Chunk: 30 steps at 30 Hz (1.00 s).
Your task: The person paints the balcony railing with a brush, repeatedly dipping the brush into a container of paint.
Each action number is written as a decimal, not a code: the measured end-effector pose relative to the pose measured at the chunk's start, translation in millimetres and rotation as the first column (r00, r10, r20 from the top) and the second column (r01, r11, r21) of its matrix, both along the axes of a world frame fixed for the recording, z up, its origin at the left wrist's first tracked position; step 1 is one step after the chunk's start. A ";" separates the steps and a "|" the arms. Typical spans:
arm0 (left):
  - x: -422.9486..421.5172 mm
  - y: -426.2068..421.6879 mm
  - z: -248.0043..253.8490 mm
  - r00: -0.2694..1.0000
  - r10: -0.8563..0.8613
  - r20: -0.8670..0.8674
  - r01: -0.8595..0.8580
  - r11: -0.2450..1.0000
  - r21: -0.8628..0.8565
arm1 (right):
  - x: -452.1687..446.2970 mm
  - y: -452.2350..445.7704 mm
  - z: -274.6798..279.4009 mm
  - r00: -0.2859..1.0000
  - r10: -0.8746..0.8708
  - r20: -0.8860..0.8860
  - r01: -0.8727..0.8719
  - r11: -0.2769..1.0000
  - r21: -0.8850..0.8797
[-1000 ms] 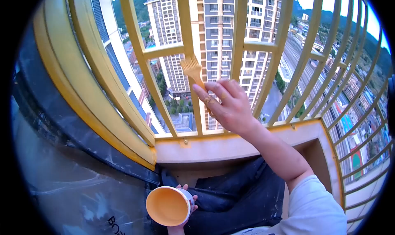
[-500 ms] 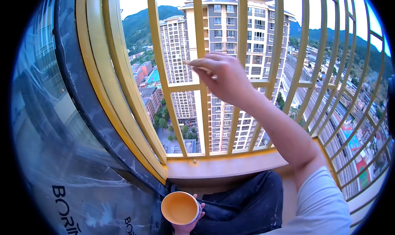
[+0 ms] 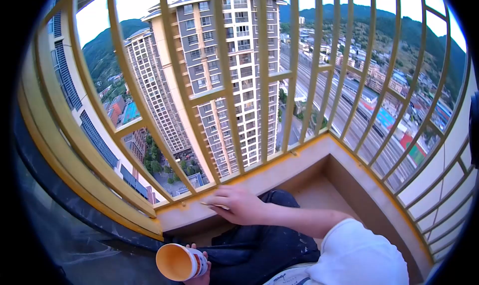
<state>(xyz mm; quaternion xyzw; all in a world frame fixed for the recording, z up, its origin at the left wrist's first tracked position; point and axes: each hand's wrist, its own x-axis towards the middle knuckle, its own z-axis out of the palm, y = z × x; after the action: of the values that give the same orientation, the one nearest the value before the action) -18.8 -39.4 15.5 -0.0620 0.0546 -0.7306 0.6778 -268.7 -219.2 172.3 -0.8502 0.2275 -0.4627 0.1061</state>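
Observation:
Low at the front, my left hand (image 3: 203, 275) is wrapped round a white printed cup (image 3: 200, 263). The cup tilts toward the left, showing a yellow-orange inside; how full it is I cannot tell. My right hand (image 3: 238, 206) is closed in a pinch on a thin, light-coloured stick, whose tip (image 3: 212, 204) points left. This hand hovers above my knee, in front of the pale ledge (image 3: 259, 184) under the railing. Most of the stick is hidden by my fingers.
Yellow-gold railing bars (image 3: 227, 85) curve round the front and right, with tall buildings (image 3: 244, 75) far below and beyond. A dark frame with plastic-covered glass (image 3: 75, 250) stands at the left. My legs in dark trousers (image 3: 269, 245) are folded on the floor.
My right hand has come down from the upper railing bars to just above my knee, still holding the stick. The view has turned right, and the cup tilts more.

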 end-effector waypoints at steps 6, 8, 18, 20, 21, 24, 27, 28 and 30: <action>-18.2 -0.7 18.1 0.989 0.000 0.149 -0.006 0.999 0.043 | -123.6 54.5 -73.6 0.896 -0.202 0.395 -0.070 0.815 0.575; -32.0 2.4 19.8 0.990 0.011 0.140 -0.030 0.991 0.134 | -155.2 62.3 -45.9 0.840 -0.233 0.490 -0.100 0.822 0.561; -111.4 6.2 31.4 0.971 -0.001 0.239 -0.032 0.991 0.132 | -201.0 70.4 100.0 0.890 0.285 0.356 -0.397 0.869 0.296; -115.3 3.3 38.3 0.966 -0.009 0.257 -0.028 0.989 0.142 | -200.3 65.6 121.6 0.747 0.467 0.473 -0.654 0.641 0.400; -116.2 -3.1 43.2 0.962 -0.028 0.271 -0.010 0.991 0.137 | -198.2 61.9 124.4 0.675 0.527 0.516 -0.733 0.561 0.385; -117.6 -19.4 44.7 0.957 -0.068 0.282 0.034 0.992 0.123 | -188.3 48.5 126.0 0.521 0.608 0.599 -0.854 0.383 0.353; -123.8 -41.9 44.8 0.957 -0.099 0.272 0.067 0.990 0.125 | -182.5 31.1 123.2 0.430 0.627 0.650 -0.902 0.266 0.340; -126.0 -48.8 43.4 0.957 -0.108 0.270 0.077 0.989 0.124 | -182.0 24.9 121.9 0.413 0.628 0.660 -0.909 0.242 0.338; -127.1 -66.9 43.7 0.954 -0.139 0.265 0.111 0.987 0.118 | -182.1 10.9 120.3 0.393 0.621 0.678 -0.917 0.210 0.340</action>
<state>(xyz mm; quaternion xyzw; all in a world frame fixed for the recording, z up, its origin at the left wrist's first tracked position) -145.9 -106.3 59.2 0.0770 0.0019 -0.7699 0.6335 -450.8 -208.3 292.6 -0.6222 -0.1173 -0.3826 0.6728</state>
